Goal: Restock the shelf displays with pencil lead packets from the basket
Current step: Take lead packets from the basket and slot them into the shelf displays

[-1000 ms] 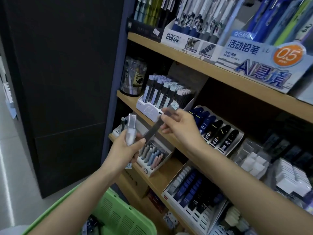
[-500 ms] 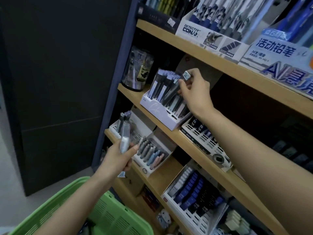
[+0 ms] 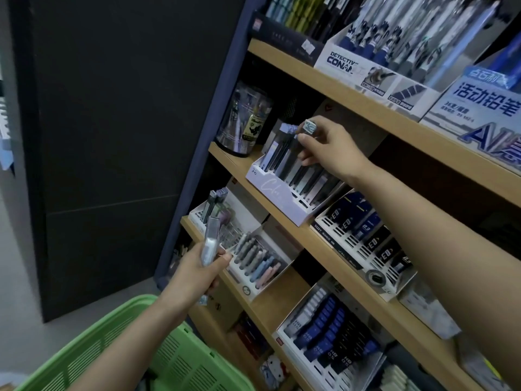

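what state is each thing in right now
right hand, pinching the top end of a packet at the lilac box
packet, leaning among the box's rows, not let go
left hand, gripping a bundle of packets
bundle, upright, above the basket
lilac box, nearly full, packets leaning back
basket, below the left hand, contents mostly hidden

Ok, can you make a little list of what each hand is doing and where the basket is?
Right hand: pinches one lead packet at the top of the lavender display box
Left hand: grips a bunch of more packets, upright
Basket: green, low on the left, beneath the left arm
Display box spot: on the middle wooden shelf
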